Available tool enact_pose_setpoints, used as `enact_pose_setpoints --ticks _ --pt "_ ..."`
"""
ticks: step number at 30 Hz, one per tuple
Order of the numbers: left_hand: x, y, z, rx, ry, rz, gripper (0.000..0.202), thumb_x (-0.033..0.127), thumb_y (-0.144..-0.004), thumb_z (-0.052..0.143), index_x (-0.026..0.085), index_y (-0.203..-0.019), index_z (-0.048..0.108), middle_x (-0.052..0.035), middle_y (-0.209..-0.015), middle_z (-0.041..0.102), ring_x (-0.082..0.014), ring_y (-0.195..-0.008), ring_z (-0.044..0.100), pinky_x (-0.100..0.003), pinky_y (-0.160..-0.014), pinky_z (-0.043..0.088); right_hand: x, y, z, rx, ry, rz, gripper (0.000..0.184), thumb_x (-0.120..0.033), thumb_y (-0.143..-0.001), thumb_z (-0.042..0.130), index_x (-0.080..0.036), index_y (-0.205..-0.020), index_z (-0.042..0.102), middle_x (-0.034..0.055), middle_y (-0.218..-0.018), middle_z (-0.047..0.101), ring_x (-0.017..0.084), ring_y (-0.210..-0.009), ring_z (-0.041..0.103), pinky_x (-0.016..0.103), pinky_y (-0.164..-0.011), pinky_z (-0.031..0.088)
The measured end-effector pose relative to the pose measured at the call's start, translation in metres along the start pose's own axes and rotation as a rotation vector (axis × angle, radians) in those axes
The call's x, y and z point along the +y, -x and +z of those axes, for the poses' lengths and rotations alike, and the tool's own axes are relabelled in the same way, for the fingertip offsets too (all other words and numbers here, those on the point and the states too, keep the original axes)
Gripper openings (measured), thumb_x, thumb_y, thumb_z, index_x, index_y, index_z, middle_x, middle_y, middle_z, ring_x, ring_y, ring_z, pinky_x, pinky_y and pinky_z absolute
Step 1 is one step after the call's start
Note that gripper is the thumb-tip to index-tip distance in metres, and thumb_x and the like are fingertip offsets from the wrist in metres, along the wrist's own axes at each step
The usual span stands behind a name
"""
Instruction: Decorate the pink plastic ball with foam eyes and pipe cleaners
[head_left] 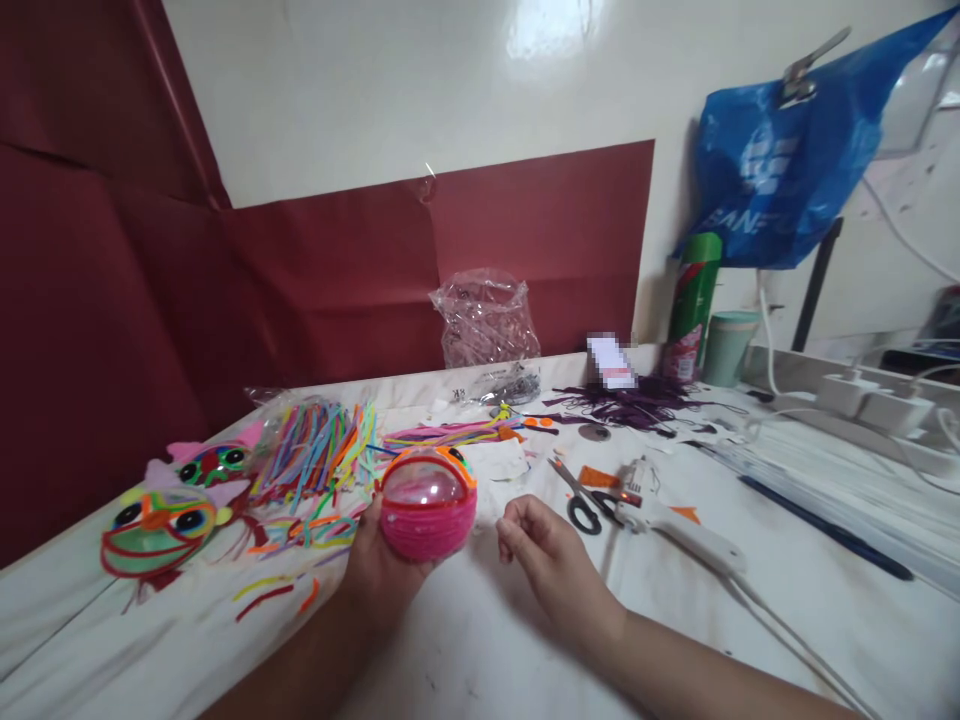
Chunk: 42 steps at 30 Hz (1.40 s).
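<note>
My left hand point(386, 580) is wrapped round a clear plastic ball point(429, 508), lifted over the white table. Bright pink fuzzy strands cover the ball's lower part; a red strip frames its clear window, with orange and green pieces near the top. To the right of the ball, apart from it, my right hand point(544, 555) has its fingers curled together. Whatever may be in that pinch is too small or hidden to tell. Scissors point(585, 505) with black handles and a white hot glue gun point(675, 525) lie to the right of it.
Two decorated face balls point(154, 545) sit at the left beside a bundle of coloured pipe cleaners point(315, 445). Loose cut pieces point(262, 600) lie in front. Farther back are a clear plastic bag point(487, 325), purple strands point(637, 403), a phone point(611, 360) and a green can point(694, 300).
</note>
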<state>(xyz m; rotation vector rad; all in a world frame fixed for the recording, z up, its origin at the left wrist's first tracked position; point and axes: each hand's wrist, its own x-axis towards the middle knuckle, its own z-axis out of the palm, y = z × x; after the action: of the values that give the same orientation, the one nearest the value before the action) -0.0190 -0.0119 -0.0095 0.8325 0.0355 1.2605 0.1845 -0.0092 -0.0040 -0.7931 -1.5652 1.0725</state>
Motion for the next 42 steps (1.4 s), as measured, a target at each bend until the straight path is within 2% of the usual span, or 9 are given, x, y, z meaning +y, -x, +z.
enact_pose_setpoints --ticks 3,5,11,14,17,21,28,35,42 --pt "0.0 -0.001 -0.007 -0.165 -0.005 0.004 0.056 0.044 -0.096 0.016 0.02 -0.131 0.054 -0.0126 -0.13 0.06 -0.0291 -0.123 0.053 -0.052 -0.104 0.037 -0.005 0.002 -0.001 -0.043 0.076 0.005 0.037 -0.05 -0.09 0.042 -0.022 -0.065 0.045 -0.002 -0.059 0.049 0.015 -0.06 0.046 0.029 -0.061 0.037" --pt "0.0 -0.001 -0.011 -0.195 -0.002 -0.024 0.06 0.045 -0.096 0.013 0.018 -0.129 0.056 -0.0132 -0.133 0.058 -0.0291 -0.124 0.052 -0.052 -0.107 0.033 -0.005 0.003 -0.001 -0.049 0.112 0.005 0.041 -0.051 -0.091 0.038 -0.022 -0.063 0.045 -0.0015 -0.06 0.048 0.016 -0.061 0.046 0.029 -0.062 0.036" --pt "-0.001 0.0 -0.018 0.012 -0.027 -0.131 0.049 0.046 -0.094 0.031 0.019 -0.119 0.064 -0.01 -0.122 0.066 -0.0282 -0.122 0.053 -0.05 -0.113 0.023 -0.004 0.0 0.003 -0.034 -0.15 0.061 0.036 -0.055 -0.079 0.059 -0.022 -0.081 0.047 -0.0044 -0.068 0.047 0.014 -0.063 0.044 0.027 -0.06 0.036" --pt "-0.005 0.0 -0.017 0.154 -0.102 -0.184 0.048 0.048 -0.089 0.044 0.015 -0.116 0.065 -0.0124 -0.121 0.066 -0.0309 -0.127 0.047 -0.05 -0.114 0.021 -0.007 -0.002 0.006 -0.044 -0.261 0.126 0.042 -0.055 -0.069 0.069 -0.022 -0.082 0.046 -0.0054 -0.067 0.049 0.013 -0.062 0.045 0.026 -0.06 0.036" --pt "-0.012 0.0 -0.016 0.237 -0.15 -0.159 0.047 0.046 -0.087 0.049 0.013 -0.118 0.063 -0.0135 -0.12 0.066 -0.0313 -0.127 0.047 -0.049 -0.113 0.023 -0.008 -0.003 0.008 -0.008 -0.3 0.183 0.045 -0.052 -0.063 0.074 -0.022 -0.079 0.045 -0.007 -0.062 0.048 0.012 -0.058 0.044 0.025 -0.057 0.034" --pt "-0.018 -0.001 -0.012 0.276 -0.168 -0.108 0.041 0.041 -0.087 0.05 0.015 -0.116 0.064 -0.0108 -0.11 0.071 -0.0288 -0.12 0.053 -0.045 -0.112 0.027 -0.005 -0.005 0.008 -0.011 -0.317 0.233 0.045 -0.051 -0.063 0.074 -0.021 -0.079 0.044 -0.0075 -0.061 0.049 0.011 -0.057 0.044 0.025 -0.056 0.034" --pt "-0.018 -0.003 0.005 0.321 -0.253 -0.092 0.045 0.039 -0.085 0.054 0.015 -0.123 0.059 -0.0117 -0.106 0.072 -0.0314 -0.12 0.054 -0.048 -0.11 0.03 0.009 -0.007 0.008 0.004 -0.327 0.27 0.045 -0.052 -0.064 0.074 -0.02 -0.079 0.045 -0.0088 -0.059 0.047 0.01 -0.054 0.041 0.024 -0.054 0.032" --pt "-0.021 -0.004 0.013 0.374 -0.261 -0.087 0.046 0.036 -0.085 0.055 0.013 -0.125 0.057 -0.0129 -0.111 0.071 -0.0315 -0.116 0.057 -0.049 -0.107 0.034 0.015 -0.007 0.009 0.013 -0.35 0.299 0.047 -0.05 -0.061 0.079 -0.021 -0.077 0.046 -0.0092 -0.057 0.049 0.008 -0.052 0.041 0.023 -0.052 0.031" --pt "-0.018 -0.005 0.014 0.419 -0.194 -0.09 0.046 0.035 -0.088 0.052 0.011 -0.127 0.055 -0.0143 -0.106 0.072 -0.0319 -0.114 0.059 -0.051 -0.104 0.037 0.009 -0.009 0.005 -0.008 -0.441 0.363 0.045 -0.06 -0.067 0.07 -0.02 -0.074 0.051 -0.0034 -0.057 0.059 0.012 -0.056 0.053 0.025 -0.057 0.037"
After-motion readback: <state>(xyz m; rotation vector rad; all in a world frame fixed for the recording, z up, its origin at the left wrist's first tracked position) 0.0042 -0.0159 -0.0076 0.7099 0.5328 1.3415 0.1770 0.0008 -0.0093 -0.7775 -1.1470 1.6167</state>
